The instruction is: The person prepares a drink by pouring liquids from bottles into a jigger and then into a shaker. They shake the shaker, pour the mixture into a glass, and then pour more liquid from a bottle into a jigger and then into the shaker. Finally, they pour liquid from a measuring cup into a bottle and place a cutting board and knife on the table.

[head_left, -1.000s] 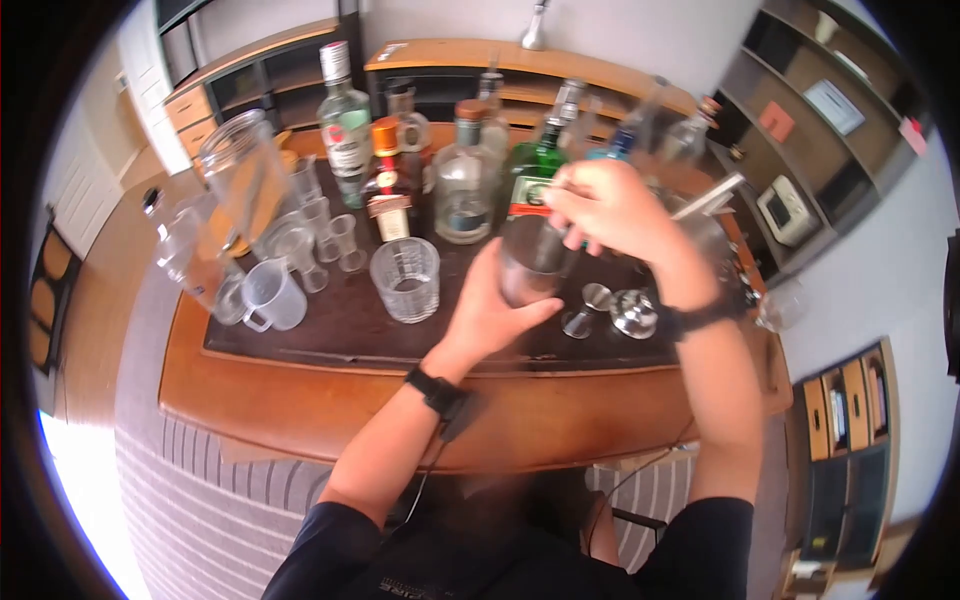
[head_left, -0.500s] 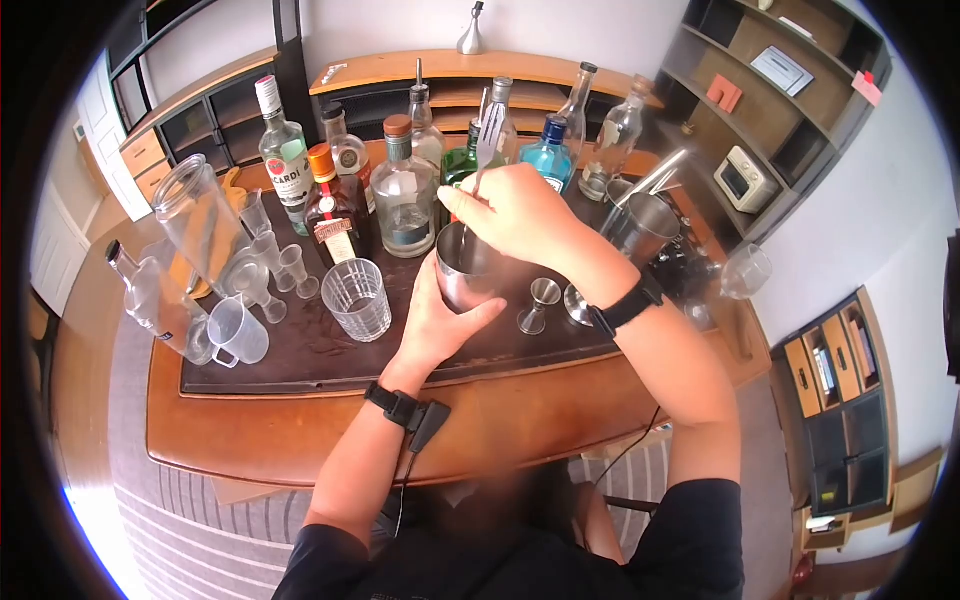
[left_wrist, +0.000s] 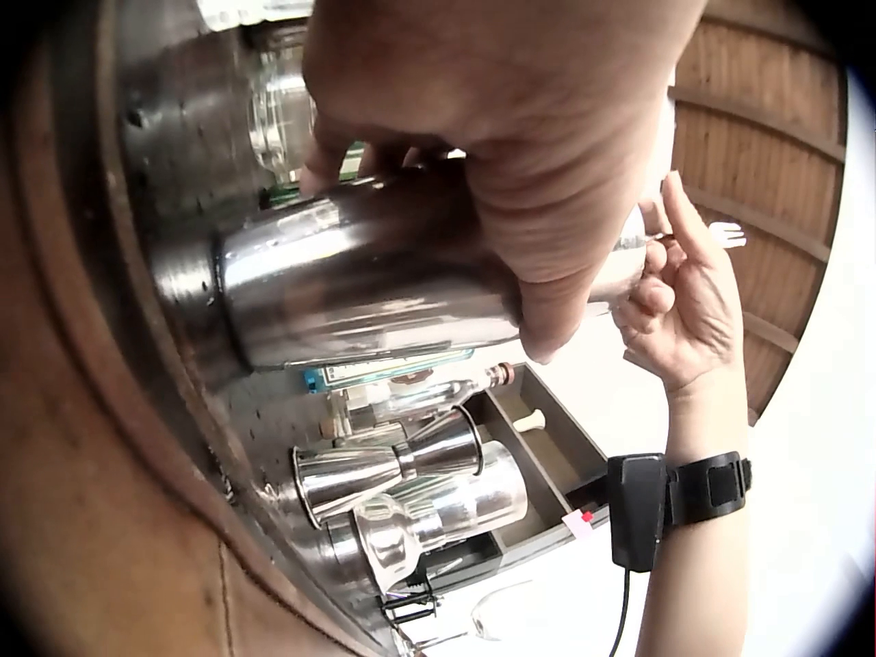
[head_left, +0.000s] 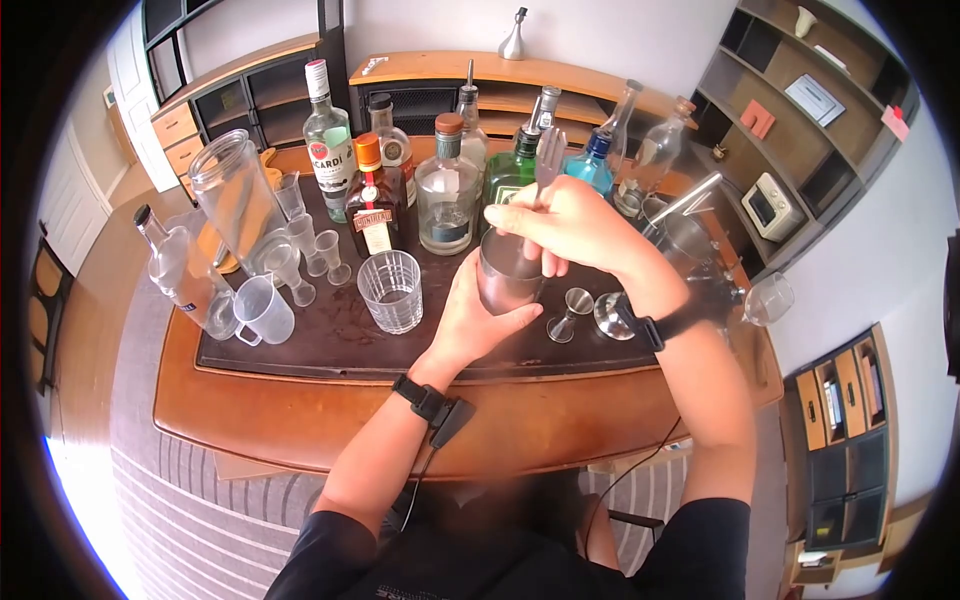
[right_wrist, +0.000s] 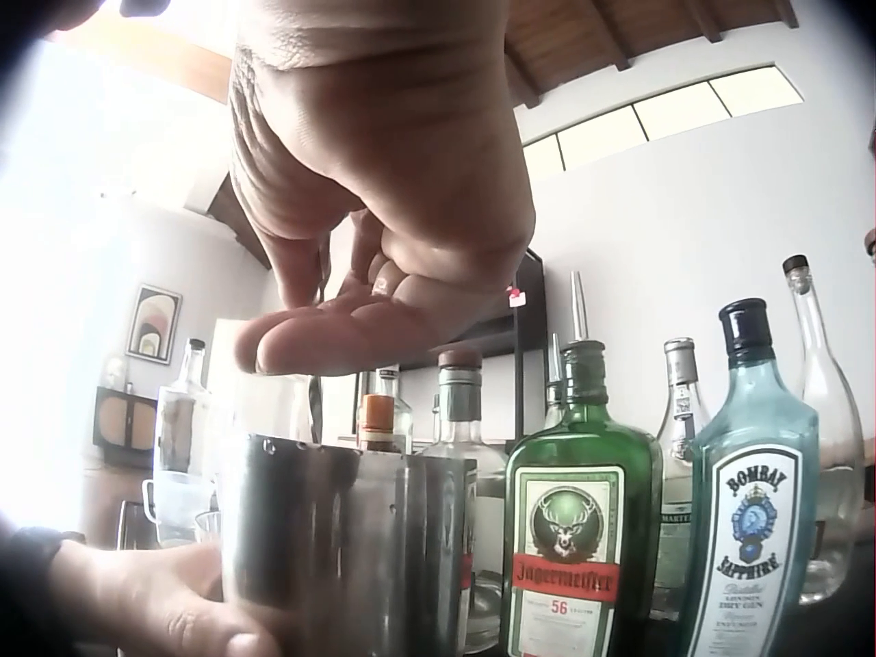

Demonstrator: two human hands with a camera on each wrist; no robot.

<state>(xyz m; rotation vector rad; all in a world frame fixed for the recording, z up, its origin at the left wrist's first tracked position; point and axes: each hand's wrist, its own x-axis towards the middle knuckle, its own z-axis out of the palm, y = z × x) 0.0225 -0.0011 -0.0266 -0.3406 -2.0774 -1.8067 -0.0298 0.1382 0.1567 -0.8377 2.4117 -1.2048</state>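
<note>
In the head view my left hand grips a metal shaker tin round its side, thumb toward me. The tin stands upright at the middle of the dark table top, as the left wrist view also shows. Above its mouth, my right hand pinches a bar spoon with a fork end. The fork tines point up past the fingers. In the right wrist view the twisted shaft runs down into the tin, where its lower end is hidden. A double-ended jigger stands right of the tin.
Left of the tin stands a cut mixing glass. Farther left are a plastic measuring jug, small stemmed glasses and a tall jar. Several bottles line up behind, including a green one and a blue one. Metal barware crowds the right.
The head view has swung about, shifting everything in it. My left hand keeps its grip on the tin. Over the tin's mouth, my right hand and the spoon have shifted slightly, tines still up.
</note>
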